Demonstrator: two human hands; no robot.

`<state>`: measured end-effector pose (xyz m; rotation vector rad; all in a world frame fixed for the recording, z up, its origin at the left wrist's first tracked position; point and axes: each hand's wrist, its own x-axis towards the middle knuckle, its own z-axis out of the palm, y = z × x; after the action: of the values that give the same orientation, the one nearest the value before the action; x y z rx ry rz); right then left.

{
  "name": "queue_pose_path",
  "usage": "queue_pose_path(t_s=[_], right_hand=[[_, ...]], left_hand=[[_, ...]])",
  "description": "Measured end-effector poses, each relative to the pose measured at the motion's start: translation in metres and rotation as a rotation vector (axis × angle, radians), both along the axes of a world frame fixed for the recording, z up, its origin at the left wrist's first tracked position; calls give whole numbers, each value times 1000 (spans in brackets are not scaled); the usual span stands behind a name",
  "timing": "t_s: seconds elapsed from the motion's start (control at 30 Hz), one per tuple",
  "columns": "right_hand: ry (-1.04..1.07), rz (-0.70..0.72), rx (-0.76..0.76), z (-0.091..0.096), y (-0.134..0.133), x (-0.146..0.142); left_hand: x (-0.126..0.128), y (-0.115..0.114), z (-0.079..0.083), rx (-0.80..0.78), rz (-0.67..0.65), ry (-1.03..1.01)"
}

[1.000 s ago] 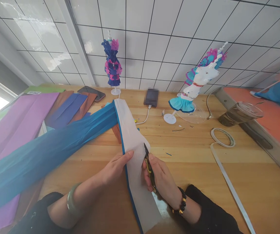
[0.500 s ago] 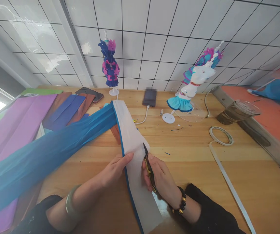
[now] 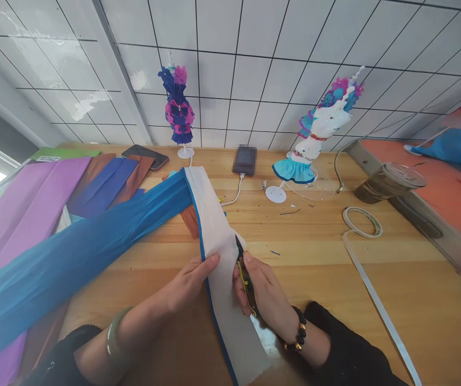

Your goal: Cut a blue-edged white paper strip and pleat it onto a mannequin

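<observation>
A long white strip (image 3: 213, 212) with a narrow blue edge runs down the middle of the head view. My left hand (image 3: 190, 281) pinches it at its left edge, thumb on top and fingers hidden beneath. In my right hand (image 3: 268, 287) is a pair of scissors (image 3: 247, 283) with dark blades and yellowish handles. The blades point away from me and lie at the strip's right edge, where a flap of white curls up. From the strip's far end, a sheet of blue crepe paper (image 3: 102, 238) stretches to the lower left.
Purple crepe paper (image 3: 49, 214) and other coloured sheets lie left, near a phone (image 3: 146, 156). Two decorated doll stands (image 3: 185, 153) (image 3: 275, 194) stand at the back. On the right are a tape roll (image 3: 362, 222) with a long tail and a lidded cup (image 3: 389, 182).
The whole view has shifted very slightly, with the background moving a little left. Both hands, the strip and the scissors hold almost the same position.
</observation>
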<state>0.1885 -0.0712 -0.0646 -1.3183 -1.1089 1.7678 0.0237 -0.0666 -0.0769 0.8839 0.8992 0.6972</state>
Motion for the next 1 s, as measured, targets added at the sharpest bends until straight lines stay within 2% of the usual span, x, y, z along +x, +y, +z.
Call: queue_pose_path(t_s=[0.53,1.0], right_hand=[[15,-15,32,-4,-1,1],[5,3,70,-7,-2,2]], left_hand=[[4,1,13,58,-69,-34],[0,0,3,1,-53,-2]])
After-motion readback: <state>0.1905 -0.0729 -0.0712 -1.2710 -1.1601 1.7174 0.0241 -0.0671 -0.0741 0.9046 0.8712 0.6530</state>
